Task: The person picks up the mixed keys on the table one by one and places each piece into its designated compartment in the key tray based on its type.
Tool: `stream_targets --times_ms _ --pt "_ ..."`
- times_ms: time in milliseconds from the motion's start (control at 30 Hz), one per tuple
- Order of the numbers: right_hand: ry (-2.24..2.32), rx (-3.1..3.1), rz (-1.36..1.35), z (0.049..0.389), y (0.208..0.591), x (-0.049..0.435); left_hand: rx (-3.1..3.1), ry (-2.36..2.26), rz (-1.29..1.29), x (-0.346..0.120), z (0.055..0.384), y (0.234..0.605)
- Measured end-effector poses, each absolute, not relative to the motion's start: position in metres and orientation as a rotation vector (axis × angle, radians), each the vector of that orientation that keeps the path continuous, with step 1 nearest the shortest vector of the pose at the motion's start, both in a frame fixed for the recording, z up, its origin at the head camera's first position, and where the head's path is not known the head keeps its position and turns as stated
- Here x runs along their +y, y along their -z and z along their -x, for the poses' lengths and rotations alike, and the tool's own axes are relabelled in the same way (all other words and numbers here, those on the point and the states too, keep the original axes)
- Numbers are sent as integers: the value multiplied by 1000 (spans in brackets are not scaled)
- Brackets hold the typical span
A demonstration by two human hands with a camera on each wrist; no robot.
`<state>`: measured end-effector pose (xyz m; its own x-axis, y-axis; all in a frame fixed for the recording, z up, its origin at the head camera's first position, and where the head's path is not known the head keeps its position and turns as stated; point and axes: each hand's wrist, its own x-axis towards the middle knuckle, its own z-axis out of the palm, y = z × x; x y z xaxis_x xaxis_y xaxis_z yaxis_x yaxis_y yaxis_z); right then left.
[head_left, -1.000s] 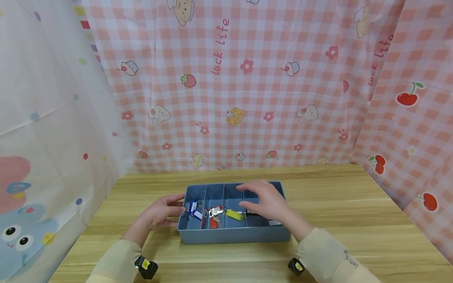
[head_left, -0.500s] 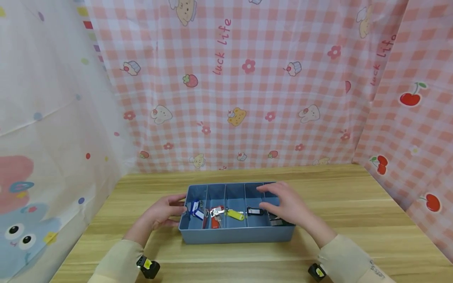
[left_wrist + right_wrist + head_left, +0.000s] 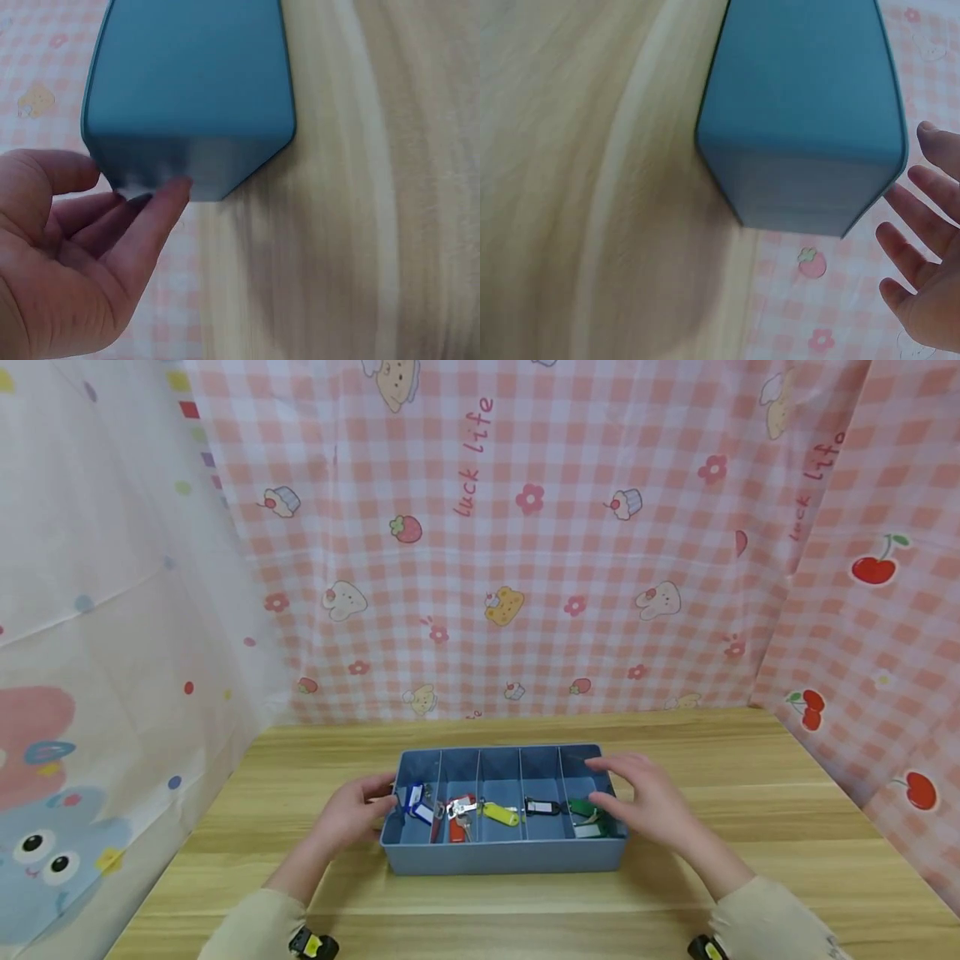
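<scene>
A blue-grey divided box (image 3: 502, 860) stands on the table, with key tags sorted by colour in its compartments. Blue tags (image 3: 422, 812) lie at the left end, then red tags (image 3: 457, 832) with metal keys. After these come a yellow tag (image 3: 500, 814), a black tag (image 3: 542, 807) and green tags (image 3: 582, 807) at the right end. My left hand (image 3: 351, 814) is at the left end wall, its fingertips against it in the left wrist view. My right hand (image 3: 652, 797) is spread beside the right end, holding nothing; in the right wrist view its fingers are splayed.
The wooden table (image 3: 750, 810) extends around the box on all sides. A pink checked cloth (image 3: 570, 552) hangs behind and to the right, and a white patterned cloth (image 3: 135, 652) hangs on the left.
My right hand has moved right, from above the box's right compartments to its right end, uncovering the black and green tags. The left hand stays at the left end.
</scene>
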<state>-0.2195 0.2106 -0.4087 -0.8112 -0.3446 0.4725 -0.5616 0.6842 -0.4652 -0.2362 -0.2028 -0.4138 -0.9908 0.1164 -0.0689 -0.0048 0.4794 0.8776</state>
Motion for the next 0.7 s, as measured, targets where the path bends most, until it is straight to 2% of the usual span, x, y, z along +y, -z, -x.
stream_targets --times_ms 333,700 --pt "-779 -2481 -663 217 420 228 3210 -1097 -480 -198 220 415" --pt "-606 -2519 -576 214 430 244 3506 -577 -777 -208 208 425"
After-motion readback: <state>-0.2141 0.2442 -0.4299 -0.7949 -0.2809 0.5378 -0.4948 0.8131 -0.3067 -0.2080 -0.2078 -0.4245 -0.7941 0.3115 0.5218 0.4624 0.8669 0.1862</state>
